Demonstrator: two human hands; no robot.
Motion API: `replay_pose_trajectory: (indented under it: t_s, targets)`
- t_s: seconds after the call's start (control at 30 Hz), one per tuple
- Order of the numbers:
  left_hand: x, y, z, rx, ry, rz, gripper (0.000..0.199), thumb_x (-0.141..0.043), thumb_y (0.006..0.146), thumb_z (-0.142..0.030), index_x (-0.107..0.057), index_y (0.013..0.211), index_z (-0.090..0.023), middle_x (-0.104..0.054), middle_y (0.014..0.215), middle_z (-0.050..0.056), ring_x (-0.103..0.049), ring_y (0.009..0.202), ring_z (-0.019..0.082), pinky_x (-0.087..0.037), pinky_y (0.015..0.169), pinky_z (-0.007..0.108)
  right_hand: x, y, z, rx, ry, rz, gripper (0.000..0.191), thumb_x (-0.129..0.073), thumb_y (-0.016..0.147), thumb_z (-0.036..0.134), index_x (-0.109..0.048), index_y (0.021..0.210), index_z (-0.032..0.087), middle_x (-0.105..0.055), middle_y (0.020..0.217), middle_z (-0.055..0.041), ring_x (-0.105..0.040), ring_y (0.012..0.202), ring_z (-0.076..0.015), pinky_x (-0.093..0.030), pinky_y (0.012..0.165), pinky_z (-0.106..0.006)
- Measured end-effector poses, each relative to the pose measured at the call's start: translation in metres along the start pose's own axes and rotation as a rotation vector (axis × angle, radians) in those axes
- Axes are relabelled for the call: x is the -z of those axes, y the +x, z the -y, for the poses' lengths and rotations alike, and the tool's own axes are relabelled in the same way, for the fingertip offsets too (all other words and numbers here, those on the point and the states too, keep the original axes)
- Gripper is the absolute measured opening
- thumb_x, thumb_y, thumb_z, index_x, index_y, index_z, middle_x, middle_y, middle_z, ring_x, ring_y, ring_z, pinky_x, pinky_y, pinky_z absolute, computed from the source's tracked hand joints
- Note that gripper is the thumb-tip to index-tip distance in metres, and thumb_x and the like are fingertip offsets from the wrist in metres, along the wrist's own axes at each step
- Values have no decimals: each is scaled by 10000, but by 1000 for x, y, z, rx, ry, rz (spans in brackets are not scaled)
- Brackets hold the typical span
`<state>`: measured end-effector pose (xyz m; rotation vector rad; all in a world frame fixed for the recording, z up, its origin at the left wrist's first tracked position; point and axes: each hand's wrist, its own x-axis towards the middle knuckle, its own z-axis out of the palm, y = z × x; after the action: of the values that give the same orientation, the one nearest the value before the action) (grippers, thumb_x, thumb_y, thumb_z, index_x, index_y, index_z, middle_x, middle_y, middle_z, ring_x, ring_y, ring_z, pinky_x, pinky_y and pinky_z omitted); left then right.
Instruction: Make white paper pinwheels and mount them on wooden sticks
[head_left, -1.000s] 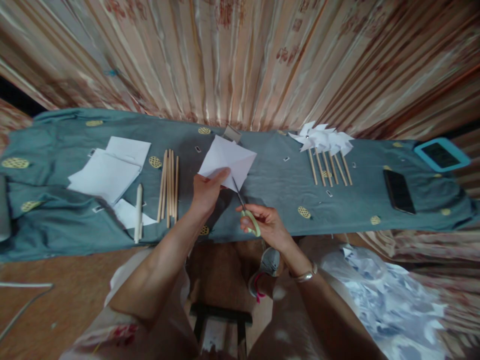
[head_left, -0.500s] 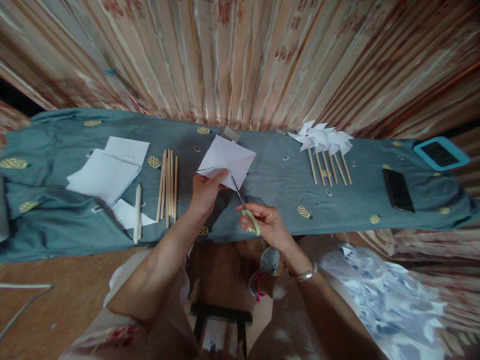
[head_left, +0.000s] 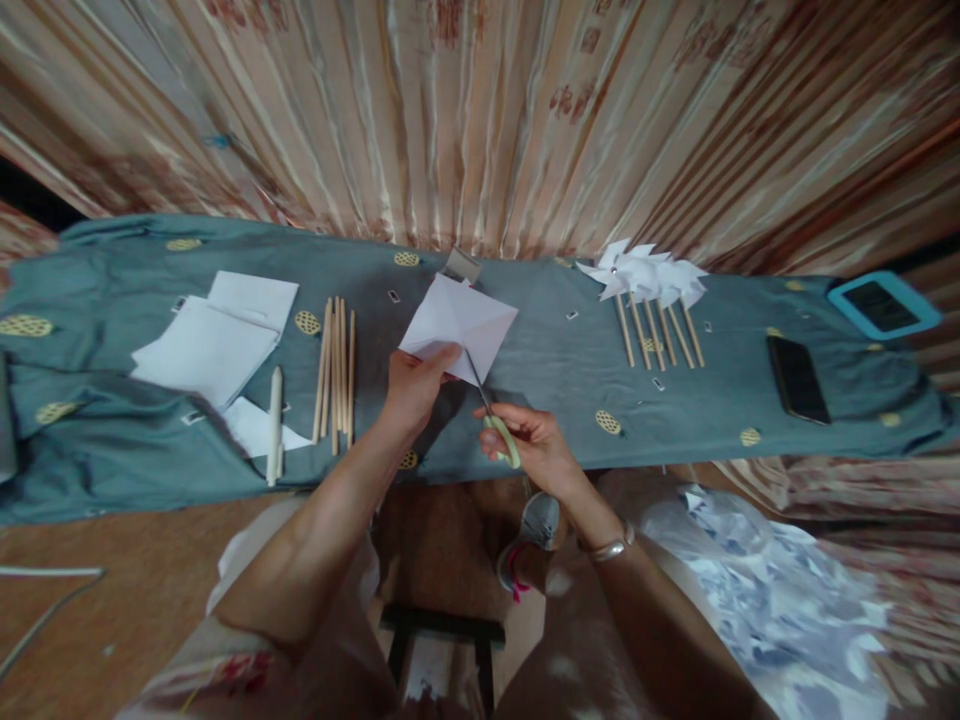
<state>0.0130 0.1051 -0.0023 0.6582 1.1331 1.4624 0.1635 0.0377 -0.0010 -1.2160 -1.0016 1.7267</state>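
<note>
White scraps [head_left: 787,590], one heap: lying low at the right, nearest the wearer.
Right hand [head_left: 536,440], one: its grip is closing round the pale-green handles of the scissors [head_left: 512,450], over the near edge of the worktop [head_left: 555,380].
Left hand [head_left: 415,385], one: its grip is pinching the paper [head_left: 480,320] near its lower left edge, thumb on top, fingers partly hidden below.
Paper, one creased sheet: sitting over the middle of the worktop, one blade showing over its near corner and pointing towards the centre; how far the cut is running, I cannot tell. Cutting well is calling for a flat, taut sheet, the blade following the crease in short, even bites, and the left thumb lying clear of the tip.
Sticks [head_left: 337,370], a bundle: lying left of the left hand.
Pinwheels [head_left: 652,275], a row: resting farther off, at the right.
Curtain [head_left: 510,120]: hanging behind everything.
</note>
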Motion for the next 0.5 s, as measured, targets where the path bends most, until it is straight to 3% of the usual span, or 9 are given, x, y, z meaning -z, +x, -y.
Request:
replay_pose_trajectory:
  t_s: [0.5]
  targets:
    - [-1, -3, 2, 25, 33, 0, 279, -835, 481, -318, -672, 632, -148, -678, 639, 4, -587, 547, 142, -489, 511, 249, 0, 1, 1, 32, -48, -13, 462, -893, 527, 512, -752, 835, 198, -646, 570, 51, -540, 474, -64, -465, 480, -209]
